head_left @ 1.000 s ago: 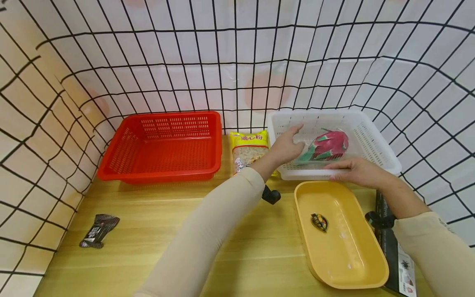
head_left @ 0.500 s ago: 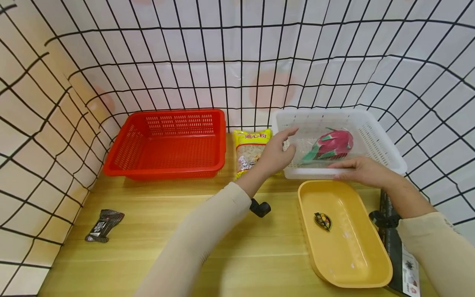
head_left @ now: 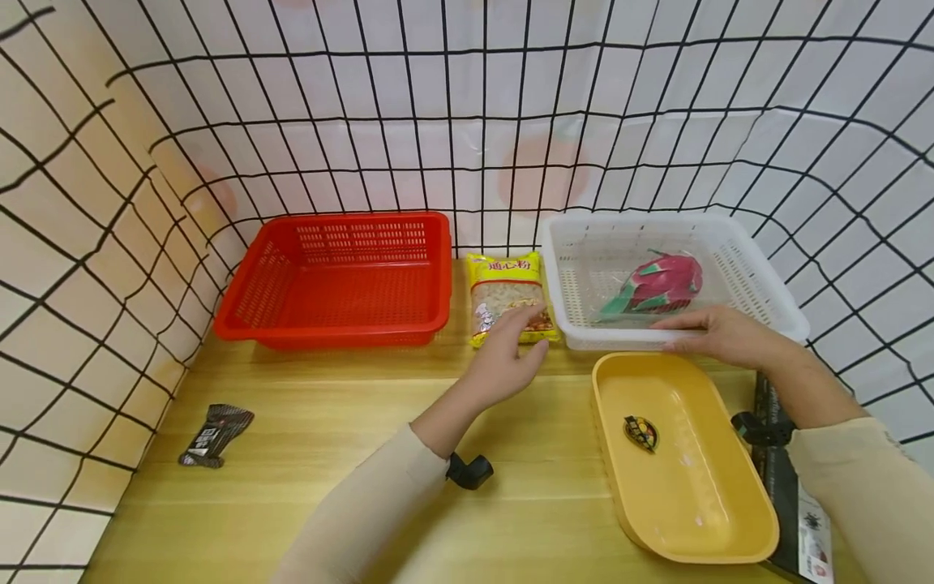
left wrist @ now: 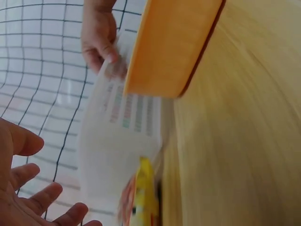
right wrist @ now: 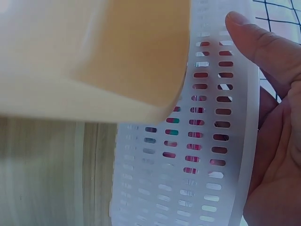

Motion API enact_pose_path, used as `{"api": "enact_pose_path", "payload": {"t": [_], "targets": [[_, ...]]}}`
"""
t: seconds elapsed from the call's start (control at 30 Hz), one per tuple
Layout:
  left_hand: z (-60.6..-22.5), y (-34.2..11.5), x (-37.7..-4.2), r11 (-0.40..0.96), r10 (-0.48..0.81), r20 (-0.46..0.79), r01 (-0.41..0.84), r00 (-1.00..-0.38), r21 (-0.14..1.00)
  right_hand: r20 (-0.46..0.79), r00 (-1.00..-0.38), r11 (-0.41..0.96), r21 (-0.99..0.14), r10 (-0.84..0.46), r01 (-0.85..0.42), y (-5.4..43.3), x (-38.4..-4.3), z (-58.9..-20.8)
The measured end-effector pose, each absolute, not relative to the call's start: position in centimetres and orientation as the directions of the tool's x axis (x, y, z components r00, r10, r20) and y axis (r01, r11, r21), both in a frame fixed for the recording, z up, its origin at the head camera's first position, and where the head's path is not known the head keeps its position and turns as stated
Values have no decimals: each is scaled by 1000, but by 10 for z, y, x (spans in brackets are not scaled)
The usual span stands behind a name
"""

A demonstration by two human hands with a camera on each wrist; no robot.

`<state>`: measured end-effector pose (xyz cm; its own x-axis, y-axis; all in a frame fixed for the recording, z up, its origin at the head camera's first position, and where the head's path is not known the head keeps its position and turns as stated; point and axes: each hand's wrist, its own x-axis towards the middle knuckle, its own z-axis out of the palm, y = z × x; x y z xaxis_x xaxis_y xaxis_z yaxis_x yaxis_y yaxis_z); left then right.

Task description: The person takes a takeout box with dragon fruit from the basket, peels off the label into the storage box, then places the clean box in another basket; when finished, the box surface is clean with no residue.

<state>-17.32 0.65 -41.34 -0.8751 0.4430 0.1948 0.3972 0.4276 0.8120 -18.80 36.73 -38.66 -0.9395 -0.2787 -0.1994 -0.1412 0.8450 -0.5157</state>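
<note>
My right hand (head_left: 718,334) grips the front rim of a white plastic basket (head_left: 576,334). In the right wrist view its thumb (right wrist: 258,40) lies on the slotted outer wall and the fingers reach over the rim. Inside the basket rests a pink and green dragon fruit (head_left: 662,284) in clear plastic. My left hand (head_left: 503,357) holds nothing, its fingers spread and relaxed, overlapping the lower part of a yellow bag of pasta (head_left: 503,268) in the head view. That bag lies left of the white basket.
A red basket (head_left: 343,337) stands at the back left. A yellow tray (head_left: 686,503) with a small dark badge-like packet (head_left: 640,434) sits in front of the white basket, beside a black box (head_left: 791,519). A dark wrapped snack (head_left: 215,435) lies at left. Black wire mesh (head_left: 481,122) surrounds the table.
My left hand has drawn back from over the white basket, moving left and nearer to me, past the pasta bag. My right hand stays on the basket's rim. The view has shifted slightly.
</note>
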Motion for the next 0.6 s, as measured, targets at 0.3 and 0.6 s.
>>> {"api": "enact_pose_path", "payload": {"t": [0.3, 0.6], "targets": [[-411, -63, -142, 447, 335, 250, 387, -908, 807, -194, -934, 840, -519, -298, -160, 366, -187, -385], [-395, -111, -133, 544, 272, 362, 453, -891, 706, -168, -948, 844, -515, -271, -150, 355, -170, -368]]}}
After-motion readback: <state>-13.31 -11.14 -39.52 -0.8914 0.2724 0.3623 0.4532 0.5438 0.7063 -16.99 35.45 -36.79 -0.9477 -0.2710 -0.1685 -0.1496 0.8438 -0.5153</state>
